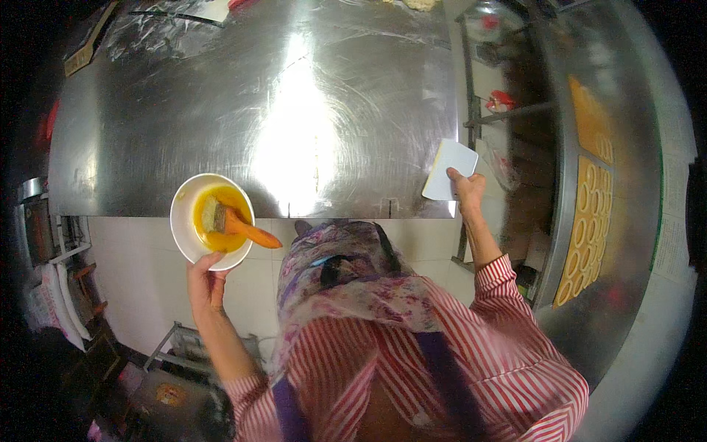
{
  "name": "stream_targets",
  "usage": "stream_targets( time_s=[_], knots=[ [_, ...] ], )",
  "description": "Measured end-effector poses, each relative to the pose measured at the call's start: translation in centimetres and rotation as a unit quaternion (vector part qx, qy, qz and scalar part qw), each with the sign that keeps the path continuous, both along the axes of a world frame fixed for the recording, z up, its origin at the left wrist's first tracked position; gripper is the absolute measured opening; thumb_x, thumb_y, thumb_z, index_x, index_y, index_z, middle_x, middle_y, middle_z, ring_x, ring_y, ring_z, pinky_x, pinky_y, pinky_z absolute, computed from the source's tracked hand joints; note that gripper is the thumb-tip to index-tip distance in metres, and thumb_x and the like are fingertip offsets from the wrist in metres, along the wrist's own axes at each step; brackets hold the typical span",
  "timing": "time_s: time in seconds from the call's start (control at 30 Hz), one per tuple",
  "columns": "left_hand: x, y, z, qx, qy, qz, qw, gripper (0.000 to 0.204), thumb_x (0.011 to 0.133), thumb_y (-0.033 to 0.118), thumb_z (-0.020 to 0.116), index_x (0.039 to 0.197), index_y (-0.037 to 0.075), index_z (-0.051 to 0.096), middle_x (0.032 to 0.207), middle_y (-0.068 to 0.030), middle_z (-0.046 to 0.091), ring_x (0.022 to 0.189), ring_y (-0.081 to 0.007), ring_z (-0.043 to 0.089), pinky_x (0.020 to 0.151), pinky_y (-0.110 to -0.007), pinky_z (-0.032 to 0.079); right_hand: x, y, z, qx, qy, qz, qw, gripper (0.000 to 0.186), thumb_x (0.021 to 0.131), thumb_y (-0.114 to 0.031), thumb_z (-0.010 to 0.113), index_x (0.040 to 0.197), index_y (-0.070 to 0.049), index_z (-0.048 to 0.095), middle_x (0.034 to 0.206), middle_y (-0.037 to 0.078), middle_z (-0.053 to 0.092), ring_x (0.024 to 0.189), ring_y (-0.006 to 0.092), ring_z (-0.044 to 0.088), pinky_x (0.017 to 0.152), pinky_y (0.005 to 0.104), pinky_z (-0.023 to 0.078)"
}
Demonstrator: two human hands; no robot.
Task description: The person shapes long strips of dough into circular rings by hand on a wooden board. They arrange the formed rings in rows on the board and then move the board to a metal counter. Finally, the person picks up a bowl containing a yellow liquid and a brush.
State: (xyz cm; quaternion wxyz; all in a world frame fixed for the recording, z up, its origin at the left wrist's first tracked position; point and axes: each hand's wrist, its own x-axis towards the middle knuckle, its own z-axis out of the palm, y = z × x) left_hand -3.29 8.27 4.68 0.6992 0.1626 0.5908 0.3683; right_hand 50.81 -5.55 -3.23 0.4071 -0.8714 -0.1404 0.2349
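Note:
My left hand (pixel 208 280) grips the near rim of a white bowl (pixel 184 202), held by the table's front edge. Yellow liquid that looks like beaten egg (pixel 237 197) lies in it. A brush (pixel 250 233) with an orange handle and pale bristles leans inside, its handle sticking out over the right rim. At the table's front right corner, my right hand (pixel 469 188) is closed on a flat white dough scraper (pixel 451 166), thumb on its face. The fingers behind the scraper are hidden.
The shiny steel table (pixel 184 118) has flour smears at the far left. On the right, a counter holds a mould sheet with round holes (pixel 585 232). A dark rack (pixel 515 118) stands between. At lower left are a metal stand (pixel 177 346) and white sacks (pixel 59 302).

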Motion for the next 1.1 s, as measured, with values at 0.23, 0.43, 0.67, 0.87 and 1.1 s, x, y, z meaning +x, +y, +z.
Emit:
stream_targets(
  time_s=[0.23, 0.43, 0.67, 0.87, 1.1],
  knots=[
    [1.1, 0.2, 0.3, 0.015, -0.006, 0.010, 1.000, 0.067, 0.075, -0.002, 0.068, 0.138, -0.006, 0.044, 0.126, -0.0204, 0.060, 0.108, -0.0326, 0.068, 0.086, -0.044, 0.064, 4.0, 3.6, -5.1, -0.153, -0.164, 0.054, 0.973, 0.042, 0.066, -0.026, 0.086, 0.059, 0.007, 0.061, 0.063, 0.022, 0.065, 0.056, 0.0278, 0.064, 0.056, 0.0430, 0.050],
    [0.0, -1.0, -2.1, 0.022, -0.014, 0.058, 0.998, 0.063, 0.076, -0.004, 0.066, 0.136, -0.006, 0.046, 0.123, -0.0196, 0.061, 0.104, -0.0304, 0.069, 0.083, -0.039, 0.064, -3.2, 16.0, -8.9, -0.104, -0.202, 0.210, 0.951, 0.043, 0.068, -0.031, 0.082, 0.061, 0.005, 0.060, 0.062, 0.025, 0.063, 0.059, 0.0369, 0.065, 0.059, 0.0486, 0.053],
    [-0.5, -1.9, -3.7, 0.025, -0.018, 0.076, 0.997, 0.064, 0.076, -0.004, 0.066, 0.137, -0.005, 0.046, 0.126, -0.0197, 0.060, 0.108, -0.0303, 0.067, 0.084, -0.039, 0.063, -8.6, 21.4, -8.4, -0.061, -0.126, 0.246, 0.959, 0.036, 0.069, -0.024, 0.084, 0.065, 0.007, 0.066, 0.066, 0.020, 0.067, 0.059, 0.0275, 0.065, 0.058, 0.0438, 0.052],
    [0.1, -3.3, -4.1, 0.013, -0.001, 0.120, 0.993, 0.070, 0.075, -0.002, 0.068, 0.140, -0.002, 0.044, 0.130, -0.0184, 0.057, 0.113, -0.0302, 0.064, 0.087, -0.040, 0.062, 6.2, 12.5, -5.8, -0.060, -0.097, 0.108, 0.988, 0.033, 0.071, -0.020, 0.084, 0.074, 0.009, 0.069, 0.073, 0.017, 0.070, 0.062, 0.0239, 0.067, 0.057, 0.0358, 0.051],
    [2.2, -5.7, -2.9, 0.017, -0.002, 0.143, 0.990, 0.071, 0.073, -0.002, 0.070, 0.139, -0.002, 0.046, 0.131, -0.0172, 0.057, 0.115, -0.0310, 0.062, 0.094, -0.043, 0.059, 16.1, 10.3, -10.2, -0.130, -0.153, 0.060, 0.978, 0.045, 0.069, -0.027, 0.084, 0.073, 0.013, 0.064, 0.079, 0.028, 0.070, 0.071, 0.0335, 0.071, 0.066, 0.0425, 0.055]
  ],
)
